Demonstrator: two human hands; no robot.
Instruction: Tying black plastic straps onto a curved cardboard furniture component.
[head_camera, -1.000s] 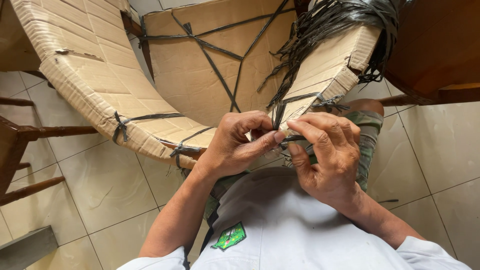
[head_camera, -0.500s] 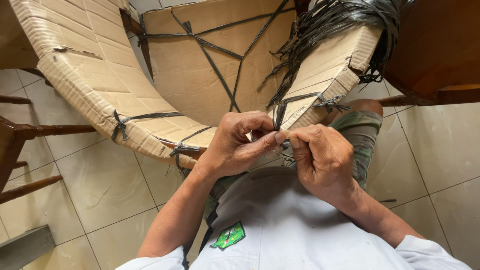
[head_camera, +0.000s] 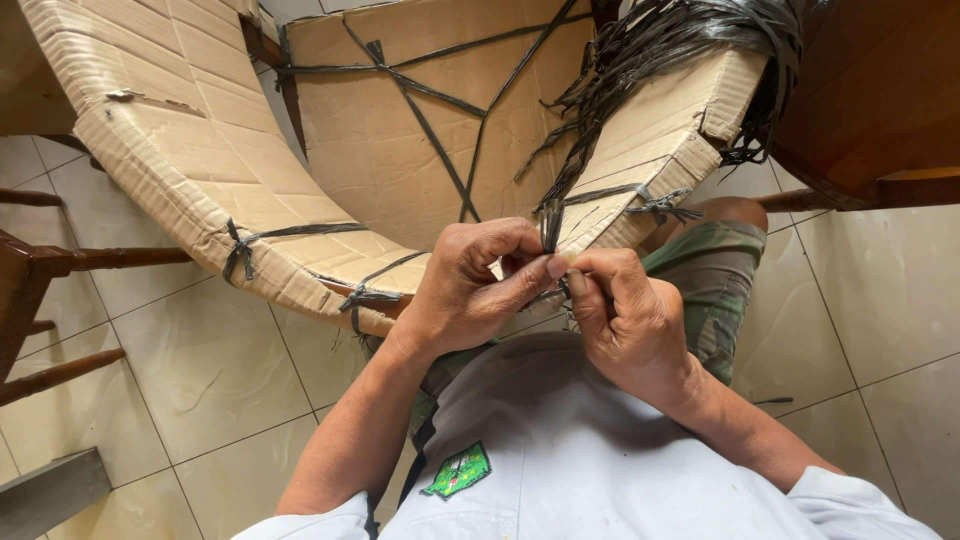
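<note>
My left hand (head_camera: 470, 285) and my right hand (head_camera: 625, 320) meet just above my lap, fingers pinched together on a thin black plastic strap (head_camera: 551, 225). The strap hangs down from a bundle of black straps (head_camera: 690, 40) draped over the right side of a curved cardboard-wrapped frame (head_camera: 200, 170). Both thumbs and forefingers press on the strap's lower end; the part between the fingers is hidden. Other black straps are knotted around the cardboard edge near my left hand (head_camera: 360, 298).
Pale floor tiles (head_camera: 200, 370) lie below. Dark wooden chair legs (head_camera: 60, 260) stand at the left, a brown wooden piece of furniture (head_camera: 880, 100) at the upper right. A grey block (head_camera: 50, 490) sits at the lower left. My knee in green shorts (head_camera: 710, 270) is behind my right hand.
My right hand has closed in towards my left and dropped slightly; both hands now pinch the strap closer together. The cardboard frame has not moved.
</note>
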